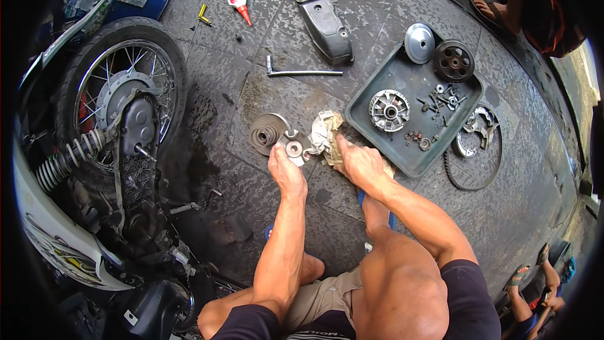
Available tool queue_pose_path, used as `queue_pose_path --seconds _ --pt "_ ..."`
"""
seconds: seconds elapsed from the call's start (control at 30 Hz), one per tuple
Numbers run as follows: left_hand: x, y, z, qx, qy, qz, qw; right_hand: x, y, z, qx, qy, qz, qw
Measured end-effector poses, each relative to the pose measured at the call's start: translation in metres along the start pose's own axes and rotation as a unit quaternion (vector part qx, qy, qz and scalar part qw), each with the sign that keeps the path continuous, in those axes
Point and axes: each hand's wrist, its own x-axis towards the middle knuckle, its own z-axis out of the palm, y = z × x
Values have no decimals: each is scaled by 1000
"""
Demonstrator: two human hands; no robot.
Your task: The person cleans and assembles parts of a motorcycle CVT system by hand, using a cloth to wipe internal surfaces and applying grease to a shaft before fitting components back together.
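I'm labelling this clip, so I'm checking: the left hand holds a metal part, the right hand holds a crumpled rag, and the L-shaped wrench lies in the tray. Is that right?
Not quite: the head view shows the L-shaped wrench on the floor, outside the tray. The left hand does hold a metal part, and the right hand a crumpled rag.

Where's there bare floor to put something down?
Bare floor shows between the wheel and the L-shaped wrench, and right of the black belt. It's crowded in the tray of metal parts, and around the left hand and right hand.
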Motion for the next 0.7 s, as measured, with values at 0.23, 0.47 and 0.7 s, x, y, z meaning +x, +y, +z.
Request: queue_pose_path --seconds 0.23,0.47,0.7 --pt "-11 7 5 223 21 130 966 9 -11 -29 581 55 91 807" --pt "-46 28 25 313 -52 174 932 24 -38 -48 388 78 58 917" --pt "-47 29 26 111 -47 118 986 19 -48 -14 624 89 110 769"
